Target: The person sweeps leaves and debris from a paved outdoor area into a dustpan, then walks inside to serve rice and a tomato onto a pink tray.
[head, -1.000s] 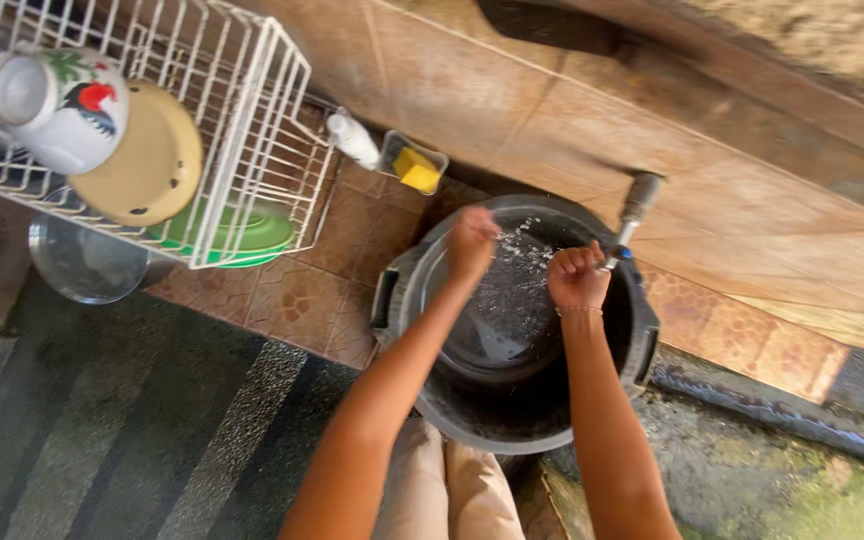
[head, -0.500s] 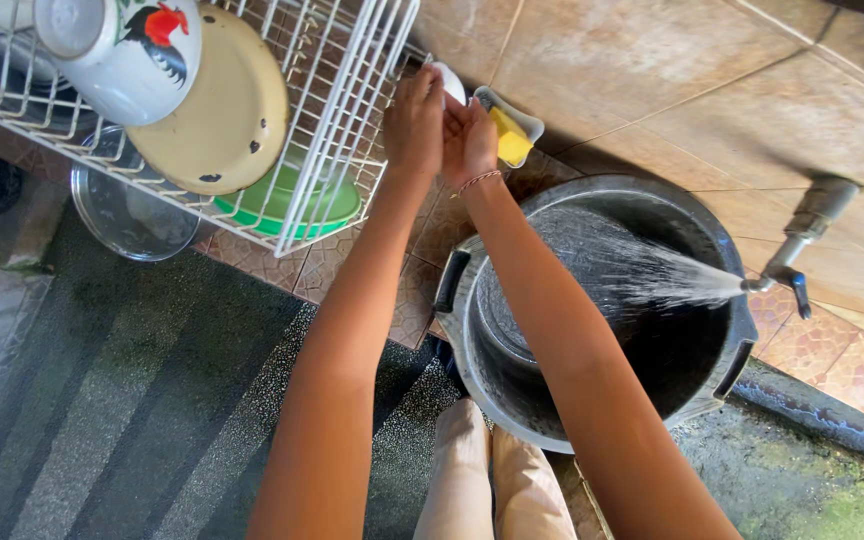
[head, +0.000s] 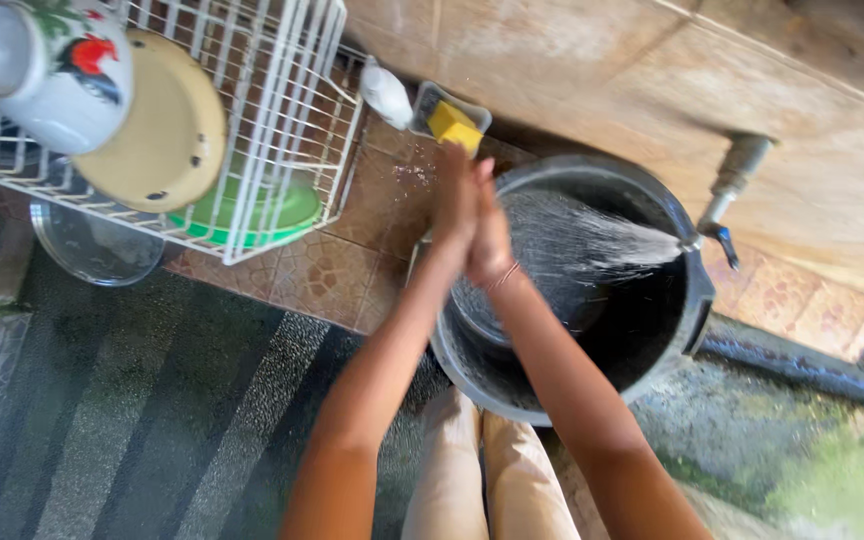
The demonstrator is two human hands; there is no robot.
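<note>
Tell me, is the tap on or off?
On. Water sprays from the tap into the black bucket, past the pressed-together left hand and right hand.

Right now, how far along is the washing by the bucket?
Looks done: a mug, a cream plate and a green plate sit in the white rack. In hand: the left hand and right hand are pressed together, holding nothing. Left: the tap sprays into the black bucket; its contents are unclear.
</note>
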